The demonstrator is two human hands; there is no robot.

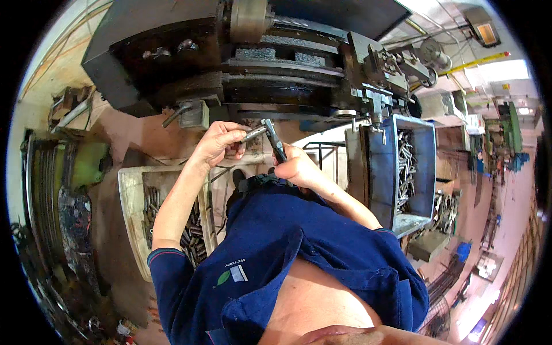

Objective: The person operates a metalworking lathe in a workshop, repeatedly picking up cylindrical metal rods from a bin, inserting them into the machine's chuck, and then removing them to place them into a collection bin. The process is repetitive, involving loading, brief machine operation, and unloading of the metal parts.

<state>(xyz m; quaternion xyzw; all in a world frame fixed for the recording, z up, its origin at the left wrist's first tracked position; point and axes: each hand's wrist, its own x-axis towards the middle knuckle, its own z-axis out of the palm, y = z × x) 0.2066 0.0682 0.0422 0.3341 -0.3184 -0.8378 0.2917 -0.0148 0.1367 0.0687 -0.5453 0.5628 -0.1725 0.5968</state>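
In front of my chest, my left hand (221, 144) is closed on one end of a short metal rod (253, 135), pinched between thumb and fingers. The rod slants up to the right, and its far end meets the head of a slim metal tool with a dark handle (272, 138). My right hand (296, 165) is closed around the lower part of that tool, which stands steeply, tilted a little to the left. Its exact kind is too small to make out. Beyond both hands lies the dark bed of a lathe (282, 80).
A pale bin (131, 201) with many metal rods stands at my left. At the right is a blue bin (422, 172) of similar parts. The lathe's chuck (248, 20) is far ahead, its carriage (374, 63) to the right. A small metal box (195, 115) sits below the bed.
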